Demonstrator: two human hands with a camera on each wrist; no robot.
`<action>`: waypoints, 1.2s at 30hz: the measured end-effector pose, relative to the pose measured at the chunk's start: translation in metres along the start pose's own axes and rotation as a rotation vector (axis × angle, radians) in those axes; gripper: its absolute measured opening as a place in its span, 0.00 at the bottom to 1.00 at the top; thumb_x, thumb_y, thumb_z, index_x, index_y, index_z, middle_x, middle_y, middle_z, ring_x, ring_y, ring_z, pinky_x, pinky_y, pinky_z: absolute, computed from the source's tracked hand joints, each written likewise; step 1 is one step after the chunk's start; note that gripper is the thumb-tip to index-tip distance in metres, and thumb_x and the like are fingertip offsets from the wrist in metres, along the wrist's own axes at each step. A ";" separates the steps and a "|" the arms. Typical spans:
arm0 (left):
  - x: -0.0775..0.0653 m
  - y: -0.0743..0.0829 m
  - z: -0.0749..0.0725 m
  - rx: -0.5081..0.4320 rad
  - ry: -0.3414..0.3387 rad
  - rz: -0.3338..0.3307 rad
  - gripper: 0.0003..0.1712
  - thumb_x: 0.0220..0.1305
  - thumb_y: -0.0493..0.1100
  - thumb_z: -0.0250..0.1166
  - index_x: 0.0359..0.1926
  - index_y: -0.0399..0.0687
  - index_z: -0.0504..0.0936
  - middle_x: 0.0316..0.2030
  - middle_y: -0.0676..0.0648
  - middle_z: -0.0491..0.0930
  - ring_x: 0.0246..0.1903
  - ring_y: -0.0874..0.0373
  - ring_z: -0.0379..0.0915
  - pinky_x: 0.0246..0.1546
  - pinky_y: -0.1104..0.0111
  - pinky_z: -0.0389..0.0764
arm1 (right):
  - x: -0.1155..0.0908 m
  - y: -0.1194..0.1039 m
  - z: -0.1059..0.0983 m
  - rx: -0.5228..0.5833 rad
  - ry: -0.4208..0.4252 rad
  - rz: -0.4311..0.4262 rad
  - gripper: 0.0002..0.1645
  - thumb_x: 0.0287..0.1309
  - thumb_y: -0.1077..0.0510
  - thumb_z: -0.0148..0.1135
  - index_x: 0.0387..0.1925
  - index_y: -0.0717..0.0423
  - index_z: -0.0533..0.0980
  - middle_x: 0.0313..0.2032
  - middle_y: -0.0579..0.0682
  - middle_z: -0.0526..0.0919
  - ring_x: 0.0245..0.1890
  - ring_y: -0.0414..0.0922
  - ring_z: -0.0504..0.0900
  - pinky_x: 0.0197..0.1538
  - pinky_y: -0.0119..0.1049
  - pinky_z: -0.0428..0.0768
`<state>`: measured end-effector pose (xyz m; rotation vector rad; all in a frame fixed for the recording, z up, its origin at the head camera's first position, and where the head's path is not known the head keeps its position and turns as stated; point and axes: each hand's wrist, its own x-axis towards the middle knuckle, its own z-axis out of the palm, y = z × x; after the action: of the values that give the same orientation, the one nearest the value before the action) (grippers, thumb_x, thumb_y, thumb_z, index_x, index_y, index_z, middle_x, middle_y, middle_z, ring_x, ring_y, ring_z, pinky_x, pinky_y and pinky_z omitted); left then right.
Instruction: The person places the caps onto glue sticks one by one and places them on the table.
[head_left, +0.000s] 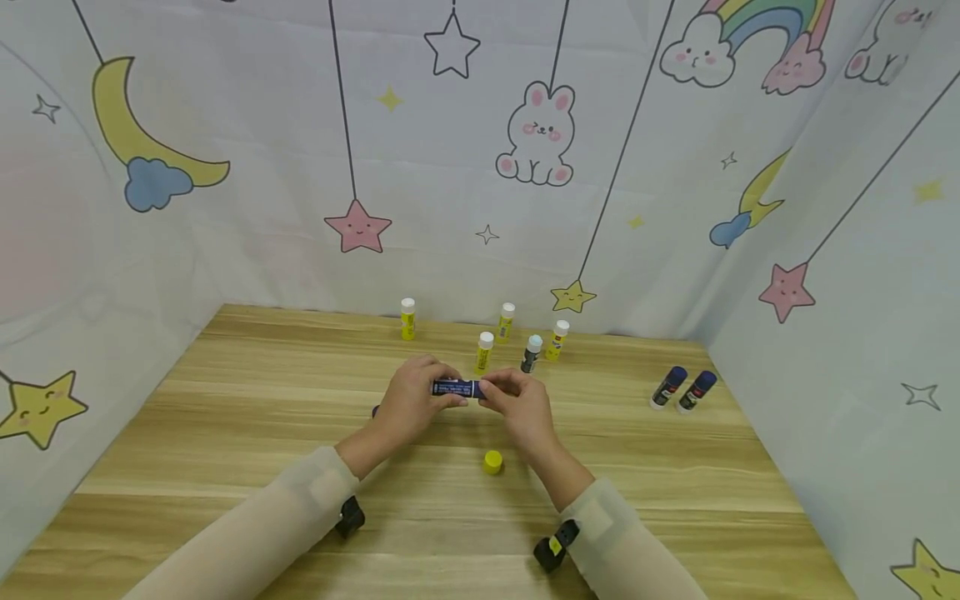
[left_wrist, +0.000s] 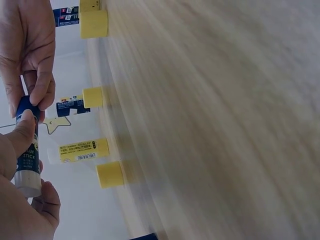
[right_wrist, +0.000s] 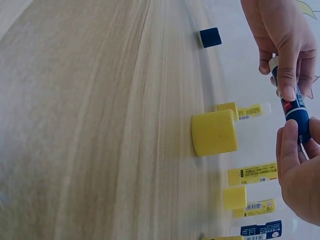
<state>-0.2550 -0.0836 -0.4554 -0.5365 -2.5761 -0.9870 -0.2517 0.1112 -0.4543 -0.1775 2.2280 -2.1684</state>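
Note:
A navy glue stick (head_left: 452,387) with a white base is held sideways above the wooden table by both hands. My left hand (head_left: 411,398) grips its body, the thumb along the label. My right hand (head_left: 527,412) pinches the dark blue cap (right_wrist: 298,125) at the other end. The cap sits against the body in the right wrist view. Below the hands, a loose yellow cap (head_left: 492,462) stands on the table. Another dark blue cap (right_wrist: 210,37) rests on the tabletop, mostly hidden behind my left hand in the head view.
Along the back edge stand several yellow glue sticks (head_left: 408,319) with white ends up and one dark-labelled stick (head_left: 531,354). Two navy glue sticks (head_left: 668,387) stand at the right. A printed cloth (head_left: 285,167) hangs behind the wooden table (head_left: 300,350).

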 end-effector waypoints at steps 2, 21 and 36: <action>0.000 0.001 0.000 0.000 0.001 0.000 0.17 0.50 0.49 0.80 0.40 0.50 0.88 0.39 0.52 0.83 0.44 0.53 0.77 0.47 0.59 0.79 | 0.000 -0.001 0.000 -0.001 -0.001 0.004 0.16 0.66 0.62 0.66 0.49 0.72 0.79 0.47 0.61 0.83 0.43 0.45 0.85 0.48 0.37 0.86; 0.006 0.014 0.000 0.054 -0.014 0.065 0.16 0.51 0.50 0.80 0.40 0.50 0.90 0.34 0.55 0.82 0.35 0.59 0.76 0.38 0.65 0.77 | -0.003 -0.005 -0.007 0.025 0.037 0.039 0.11 0.66 0.63 0.66 0.46 0.67 0.81 0.46 0.61 0.83 0.44 0.47 0.86 0.48 0.38 0.86; 0.001 0.028 -0.005 0.132 0.048 0.095 0.19 0.49 0.49 0.80 0.41 0.46 0.90 0.33 0.52 0.80 0.34 0.58 0.73 0.35 0.64 0.78 | -0.007 -0.015 -0.004 -0.021 0.081 -0.012 0.07 0.65 0.66 0.66 0.41 0.68 0.82 0.43 0.60 0.84 0.40 0.47 0.87 0.44 0.37 0.87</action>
<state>-0.2426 -0.0676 -0.4357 -0.5858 -2.5257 -0.7832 -0.2441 0.1152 -0.4394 -0.1056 2.2984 -2.1972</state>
